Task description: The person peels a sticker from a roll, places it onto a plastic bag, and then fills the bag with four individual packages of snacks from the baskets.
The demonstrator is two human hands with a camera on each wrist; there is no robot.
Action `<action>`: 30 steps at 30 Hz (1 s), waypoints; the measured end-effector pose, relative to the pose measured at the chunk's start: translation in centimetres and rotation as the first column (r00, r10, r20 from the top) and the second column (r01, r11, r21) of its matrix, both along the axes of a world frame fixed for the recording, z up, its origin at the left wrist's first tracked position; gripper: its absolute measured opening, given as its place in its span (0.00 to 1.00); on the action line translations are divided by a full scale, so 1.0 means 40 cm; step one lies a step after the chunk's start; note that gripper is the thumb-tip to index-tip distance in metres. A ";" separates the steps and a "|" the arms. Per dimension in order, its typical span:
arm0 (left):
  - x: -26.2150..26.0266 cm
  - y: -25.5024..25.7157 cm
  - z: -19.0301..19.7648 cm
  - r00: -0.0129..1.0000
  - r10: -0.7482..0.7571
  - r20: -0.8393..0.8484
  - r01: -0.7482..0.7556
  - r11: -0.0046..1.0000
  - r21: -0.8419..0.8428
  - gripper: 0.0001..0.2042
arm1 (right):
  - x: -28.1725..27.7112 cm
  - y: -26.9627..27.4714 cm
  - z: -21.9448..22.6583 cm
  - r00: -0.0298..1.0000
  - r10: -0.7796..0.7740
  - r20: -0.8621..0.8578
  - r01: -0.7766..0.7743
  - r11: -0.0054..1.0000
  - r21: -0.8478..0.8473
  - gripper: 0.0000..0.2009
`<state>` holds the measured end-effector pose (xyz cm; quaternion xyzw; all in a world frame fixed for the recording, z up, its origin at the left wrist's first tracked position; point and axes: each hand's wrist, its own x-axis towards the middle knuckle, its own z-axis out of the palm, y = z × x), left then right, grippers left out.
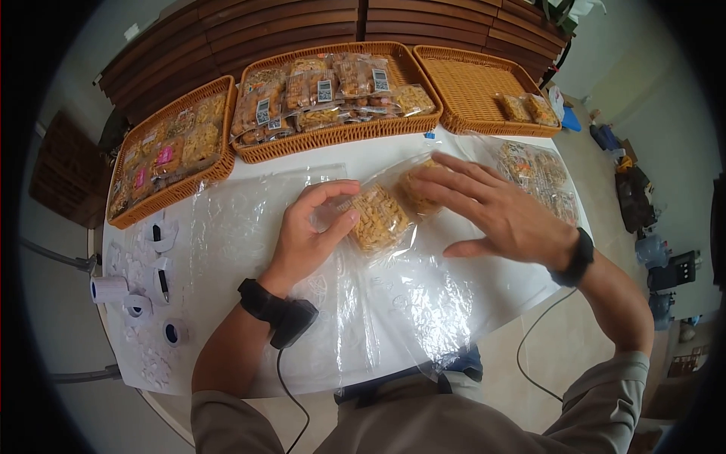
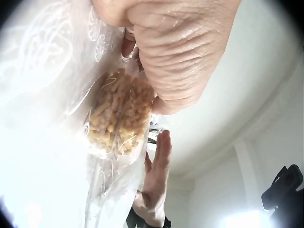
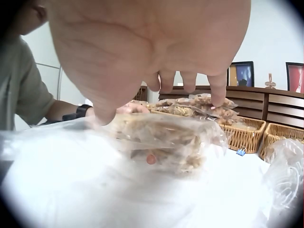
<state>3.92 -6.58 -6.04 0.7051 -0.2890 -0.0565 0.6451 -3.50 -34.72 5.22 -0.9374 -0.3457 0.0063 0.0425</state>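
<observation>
Two packs of yellowish fried snack lie side by side in a large clear bag on the white table; the nearer pack (image 1: 380, 219) is beside the left hand (image 1: 304, 231), whose thumb and fingers curve at its left edge. Over the farther pack (image 1: 417, 191) the right hand (image 1: 495, 212) is spread, fingers straight and thumb apart. In the left wrist view the snack (image 2: 121, 114) shows through the plastic under the left hand (image 2: 175, 52). The right wrist view has the right palm (image 3: 152, 47) above the bagged packs (image 3: 166, 135); contact is unclear.
Wicker baskets of packed snacks stand at the left (image 1: 212, 175) and back (image 1: 340, 136); another basket (image 1: 469, 83) at the back right holds two packs. More bagged packs (image 1: 541, 170) lie at the right. Pens, tape rolls (image 1: 175, 331) and paper scraps are at the left. Clear plastic covers the table's middle.
</observation>
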 end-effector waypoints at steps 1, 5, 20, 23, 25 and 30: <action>0.000 0.000 -0.001 1.000 0.003 0.000 -0.003 1.000 -0.001 0.16 | -0.020 -0.002 0.012 1.000 -0.008 -0.021 0.008 1.000 -0.010 0.40; -0.001 -0.002 -0.001 1.000 0.006 -0.007 -0.006 1.000 -0.008 0.16 | -0.097 -0.044 0.005 0.980 -0.081 -0.181 0.087 0.996 0.027 0.23; 0.000 -0.003 -0.004 0.999 0.028 0.040 -0.028 0.999 0.017 0.16 | -0.142 -0.041 -0.059 0.915 -0.110 -0.389 0.169 0.978 0.120 0.29; -0.001 0.000 -0.002 0.998 0.031 0.062 -0.034 0.999 0.034 0.16 | -0.142 -0.042 -0.054 0.917 -0.105 -0.385 0.154 0.983 0.097 0.30; 0.000 0.000 -0.001 0.997 0.033 0.069 -0.035 0.999 0.039 0.16 | -0.147 -0.040 -0.040 0.924 -0.103 -0.368 0.131 0.990 0.051 0.31; 0.000 0.004 -0.001 0.999 0.006 0.038 -0.008 0.998 0.057 0.17 | -0.181 -0.033 0.006 0.937 -0.145 -0.317 0.139 0.989 -0.044 0.24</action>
